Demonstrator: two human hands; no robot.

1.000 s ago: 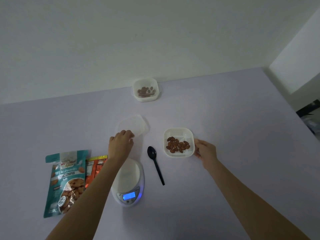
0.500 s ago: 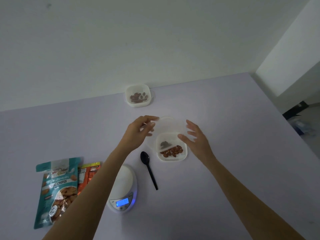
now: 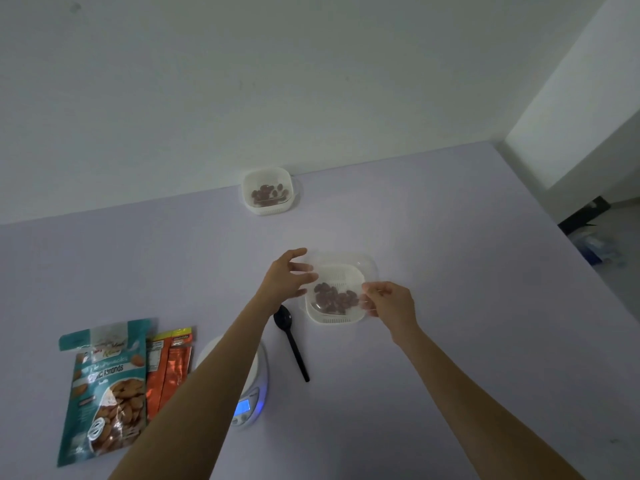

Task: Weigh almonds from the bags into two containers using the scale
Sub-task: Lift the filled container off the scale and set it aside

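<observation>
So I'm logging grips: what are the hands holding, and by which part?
Both hold the clear lid over the near container: left hand at its left edge, right hand pinching its right edge.

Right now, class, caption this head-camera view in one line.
Left hand and right hand hold a clear lid over the near container of almonds; another container sits by the wall.

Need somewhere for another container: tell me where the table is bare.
Bare: right of the near container, out to the edge of the table; between it and the far container; behind the bags. Crowded: bags, scale and spoon, near left.
</observation>
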